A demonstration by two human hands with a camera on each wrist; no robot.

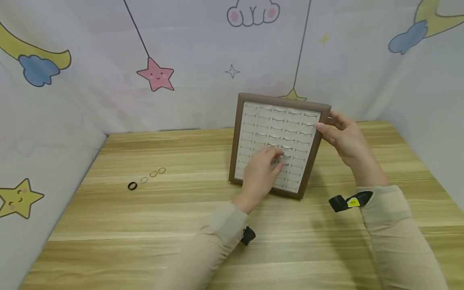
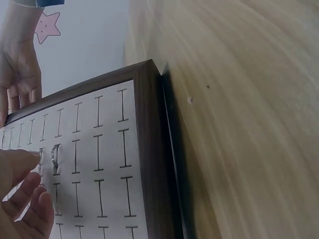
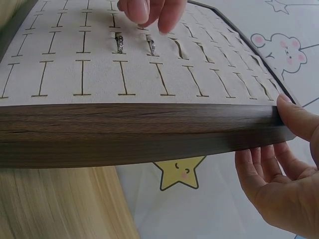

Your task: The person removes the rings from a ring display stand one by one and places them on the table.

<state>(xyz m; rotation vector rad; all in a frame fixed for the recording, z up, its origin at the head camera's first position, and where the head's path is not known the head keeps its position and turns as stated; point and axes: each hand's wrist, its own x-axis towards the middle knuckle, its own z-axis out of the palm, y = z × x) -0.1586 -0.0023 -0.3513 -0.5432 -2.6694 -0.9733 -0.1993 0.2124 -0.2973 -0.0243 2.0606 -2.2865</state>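
left hand (image 1: 262, 171): we pinch a ring (image 2: 40, 158) at a slot, centre of frame
right hand (image 1: 342, 137): we grip the ring tray (image 1: 278, 143) by its right edge, tilted upright on bench (image 1: 145, 225)
slots: long axis runs across the tray

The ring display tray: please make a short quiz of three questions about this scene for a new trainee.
1. True or false: the ring display tray lies flat on the wooden table.
2. Which hand steadies the tray's upper corner? A) left hand B) right hand C) neither
3. Fill the gap: beside the black ring, ___ lighter loose rings lie in a row on the table.

Key
1. False: it stands tilted, its far edge raised.
2. B: the right hand grips the corner, while the left hand has its fingertips at a slot, close to two rings already seated.
3. Three.
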